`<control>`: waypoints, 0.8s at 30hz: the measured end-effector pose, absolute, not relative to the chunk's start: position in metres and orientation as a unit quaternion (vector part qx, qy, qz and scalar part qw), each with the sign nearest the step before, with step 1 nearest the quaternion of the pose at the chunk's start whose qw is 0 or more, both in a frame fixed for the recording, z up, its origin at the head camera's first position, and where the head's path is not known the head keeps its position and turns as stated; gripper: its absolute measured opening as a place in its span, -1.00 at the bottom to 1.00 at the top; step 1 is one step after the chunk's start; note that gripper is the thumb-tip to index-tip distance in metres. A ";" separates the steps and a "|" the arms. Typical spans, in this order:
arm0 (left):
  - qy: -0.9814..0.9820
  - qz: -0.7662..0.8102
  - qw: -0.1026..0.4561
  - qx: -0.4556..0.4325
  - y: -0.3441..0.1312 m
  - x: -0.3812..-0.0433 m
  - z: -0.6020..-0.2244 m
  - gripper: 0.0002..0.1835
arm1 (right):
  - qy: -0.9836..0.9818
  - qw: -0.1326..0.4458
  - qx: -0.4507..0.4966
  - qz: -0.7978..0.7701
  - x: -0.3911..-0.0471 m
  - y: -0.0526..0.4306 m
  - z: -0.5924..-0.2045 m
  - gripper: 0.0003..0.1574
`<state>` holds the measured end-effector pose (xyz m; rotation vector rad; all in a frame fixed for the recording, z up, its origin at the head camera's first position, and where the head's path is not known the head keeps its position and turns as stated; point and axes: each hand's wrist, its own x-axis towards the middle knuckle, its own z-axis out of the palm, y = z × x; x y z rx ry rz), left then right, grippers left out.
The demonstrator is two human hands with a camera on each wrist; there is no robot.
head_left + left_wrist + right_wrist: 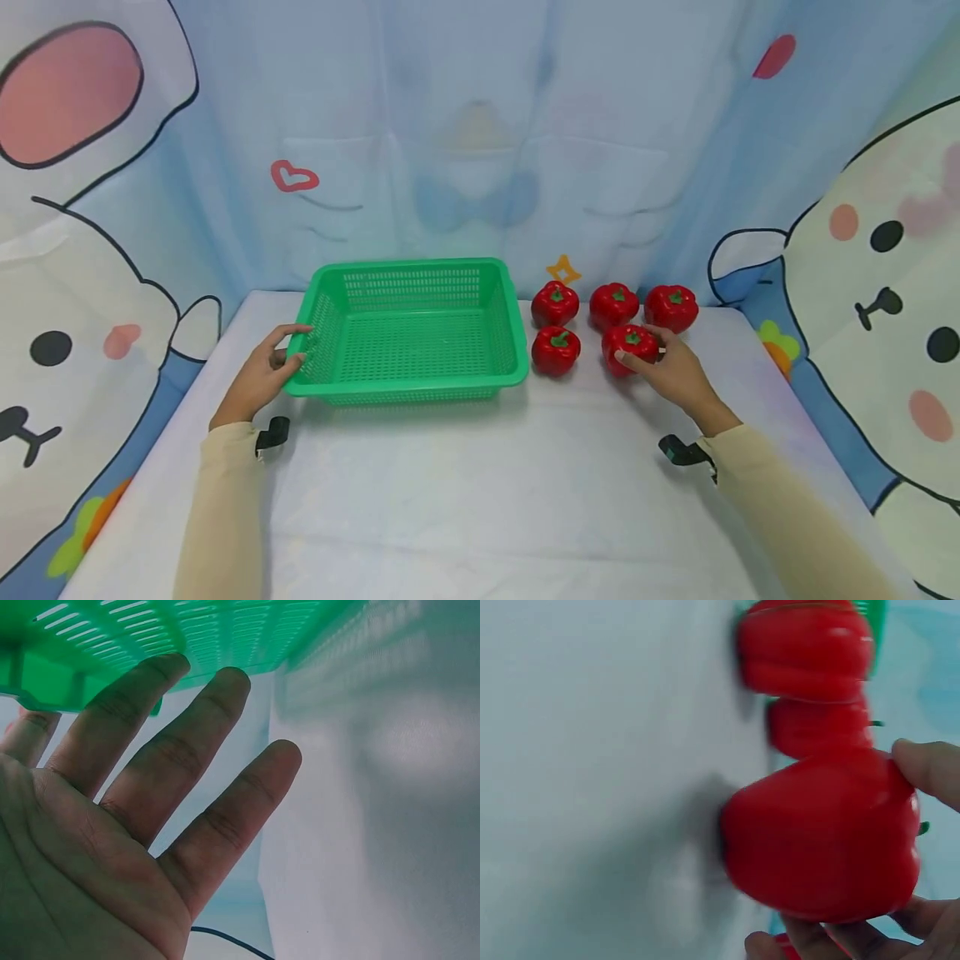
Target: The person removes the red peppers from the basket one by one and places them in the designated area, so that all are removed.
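Note:
In the head view, a green plastic basket [412,389] with slotted walls stands at the back of the table. My left hand [262,371] is at its left rim, thumb and a fingertip resting on the edge. The left wrist view shows the other fingers [176,754] spread and nearly straight beside and under the basket wall [225,630]. My right hand [678,371] grips a red bell pepper [628,346], thumb on one side and fingers on the other. In the right wrist view that glossy pepper [821,836] stands close over the tabletop, with its shadow beside it.
Right of the basket, one red bell pepper [556,351] sits in front of another pepper [555,303]. Two more peppers, a middle one [613,306] and a rightmost one [671,307], stand behind my right hand. A printed cloth [465,100] hangs behind the white table [465,500].

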<state>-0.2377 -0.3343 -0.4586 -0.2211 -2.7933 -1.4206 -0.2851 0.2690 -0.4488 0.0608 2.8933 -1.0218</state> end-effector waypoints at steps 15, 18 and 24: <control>-0.842 -0.527 -0.073 -0.086 -0.327 -0.231 -0.453 -0.24 | 0.924 -0.056 0.090 -0.367 -0.237 0.281 -0.441 0.01; -0.842 -0.528 -0.064 -0.085 -0.326 -0.234 -0.453 -0.23 | 0.922 -0.042 0.109 -0.370 -0.220 0.287 -0.442 0.00; -0.841 -0.530 -0.066 -0.085 -0.331 -0.241 -0.456 -0.22 | 0.920 -0.026 0.108 -0.376 -0.193 0.279 -0.457 -0.01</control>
